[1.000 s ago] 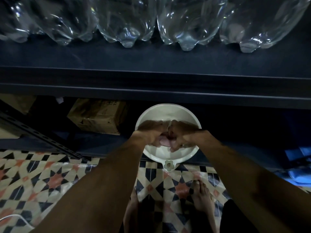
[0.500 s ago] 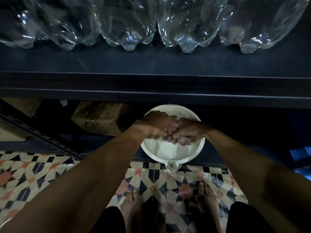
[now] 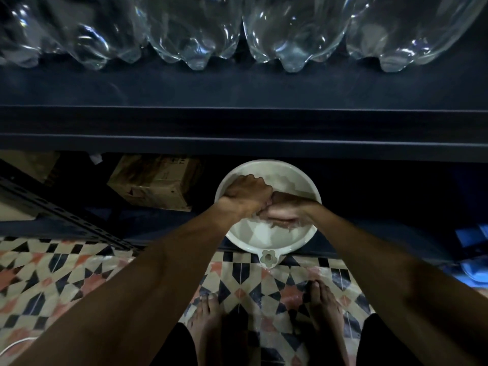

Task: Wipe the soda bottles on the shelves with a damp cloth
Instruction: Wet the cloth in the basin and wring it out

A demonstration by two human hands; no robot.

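Floor: patterned tiles (image 3: 52,273) in cream, navy and coral, dimly lit.
Cloth: a pinkish wad (image 3: 280,215) over the basin, bunched between both hands and mostly hidden by them.
Left hand: (image 3: 247,192) a tight fist with knuckles up, clenched on the cloth's left end and butting against the other hand.
Right hand: (image 3: 291,204) fingers curled round the cloth, wrist turned, just above the basin's inside.
Basin: white and round (image 3: 253,235), standing below the shelf at the edge of the tiles, a flower-shaped tab on its near rim.
Soda bottles: clear plastic (image 3: 195,30), in a row on the dark shelf (image 3: 237,122) above, well apart from the cloth.
Cardboard box: (image 3: 155,183) left of the basin, under the shelf.
Feet: bare (image 3: 208,320) on the tiles.
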